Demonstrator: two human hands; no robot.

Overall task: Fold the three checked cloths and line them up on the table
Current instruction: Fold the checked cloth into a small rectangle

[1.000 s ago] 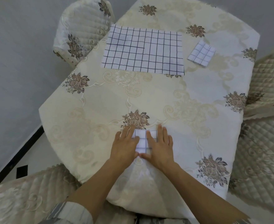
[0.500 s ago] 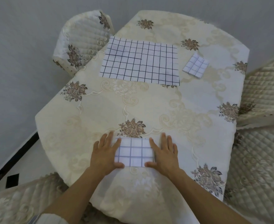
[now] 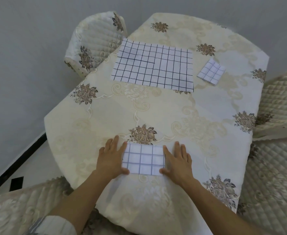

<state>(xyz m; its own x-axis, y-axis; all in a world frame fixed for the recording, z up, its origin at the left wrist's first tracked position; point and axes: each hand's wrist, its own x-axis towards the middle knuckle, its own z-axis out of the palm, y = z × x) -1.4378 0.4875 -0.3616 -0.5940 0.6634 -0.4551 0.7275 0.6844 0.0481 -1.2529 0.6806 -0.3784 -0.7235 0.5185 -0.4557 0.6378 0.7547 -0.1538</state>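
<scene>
Slid apart, left hand (image 3: pixel 111 160) and right hand (image 3: pixel 177 162) overlap folded cloth's (image 3: pixel 143 160) ends.

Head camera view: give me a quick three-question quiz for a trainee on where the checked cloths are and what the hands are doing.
1. Choose one: where does the small folded cloth lie relative to the large unfolded cloth? A, on top of it. B, to its right, apart from it. C, to its left.
2. True or false: both hands are holding the large unfolded cloth.
3. How many cloths do the left hand and right hand touch?

Key
1. B.
2. False.
3. One: the near folded cloth, with a hand with straight fingers at each end.
</scene>
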